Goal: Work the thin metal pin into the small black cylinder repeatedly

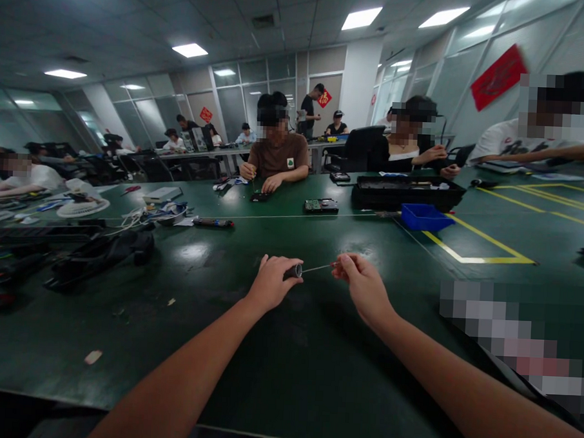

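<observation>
While one dark cylinder (293,274) is grasped by the left hand (272,284), one thin rod (316,268) is pinched by the right hand (361,283); count at the work: two hands, one cylinder, one rod. Both pieces are held above the green tabletop (284,386), mid-view; the cylinder is wrapped by left fingers and thumb, its round mouth turned right, toward the other hand; its long axis is laid roughly sideways. The rod is stretched between cylinder mouth and right fingertips, tilted slightly up at the right; whether its left end is seated inside cannot be told; its right end is clasped between thumb and curled fingers.

Farther off, one blue bin (425,219) is placed just in front of one long black tray (373,198); one drive with a green board (316,206) is set to the tray's left; one dark pen-shaped tool (213,222) is laid sideways farther left; two pale scraps (93,357) are seen left of the left forearm; across the table, one small dark device (259,197) is handled by one co-worker in a brown shirt (279,155).
</observation>
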The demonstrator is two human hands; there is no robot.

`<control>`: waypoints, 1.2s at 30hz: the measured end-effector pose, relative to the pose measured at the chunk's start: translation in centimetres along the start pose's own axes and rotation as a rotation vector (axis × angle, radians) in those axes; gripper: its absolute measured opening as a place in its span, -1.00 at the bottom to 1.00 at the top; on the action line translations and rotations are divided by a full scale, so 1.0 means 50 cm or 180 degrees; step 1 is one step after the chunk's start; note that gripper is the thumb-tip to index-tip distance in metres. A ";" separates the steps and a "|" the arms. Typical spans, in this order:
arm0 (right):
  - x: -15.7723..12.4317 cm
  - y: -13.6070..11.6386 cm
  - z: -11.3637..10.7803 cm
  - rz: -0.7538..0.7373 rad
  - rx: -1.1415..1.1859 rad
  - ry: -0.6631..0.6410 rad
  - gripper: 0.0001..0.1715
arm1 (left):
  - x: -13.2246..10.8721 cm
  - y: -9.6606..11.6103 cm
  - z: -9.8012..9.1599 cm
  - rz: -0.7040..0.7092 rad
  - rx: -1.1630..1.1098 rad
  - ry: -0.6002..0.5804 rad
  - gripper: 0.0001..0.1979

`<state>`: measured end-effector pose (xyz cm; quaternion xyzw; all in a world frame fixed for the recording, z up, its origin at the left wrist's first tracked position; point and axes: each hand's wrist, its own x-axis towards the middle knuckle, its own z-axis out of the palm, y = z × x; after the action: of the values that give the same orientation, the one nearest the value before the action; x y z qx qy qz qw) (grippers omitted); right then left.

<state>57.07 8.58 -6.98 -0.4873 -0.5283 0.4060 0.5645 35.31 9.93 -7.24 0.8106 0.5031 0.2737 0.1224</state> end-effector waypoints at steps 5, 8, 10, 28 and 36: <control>-0.001 0.002 0.000 -0.0162 -0.0168 -0.0008 -0.60 | 0.002 0.003 0.003 0.0046 -0.0052 0.0017 -0.62; 0.000 0.005 0.001 -0.0216 -0.0187 0.0003 -0.62 | 0.003 0.006 0.005 0.0029 -0.0035 -0.0013 -0.62; -0.001 0.002 0.002 -0.0234 -0.0164 0.0026 -0.62 | 0.003 0.007 0.006 0.0005 -0.0032 -0.0057 -0.62; -0.015 -0.042 -0.007 -0.0412 -0.1032 -0.0065 -0.62 | 0.001 0.003 0.005 0.0000 -0.0157 -0.0068 -0.60; -0.024 -0.034 0.000 -0.0387 -0.0896 -0.0263 -0.62 | 0.001 -0.001 0.007 0.0034 0.0019 -0.0116 -0.63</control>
<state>56.85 7.09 -5.53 -0.5116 -0.6313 0.3127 0.4919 35.49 9.99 -7.53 0.8184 0.4972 0.2581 0.1277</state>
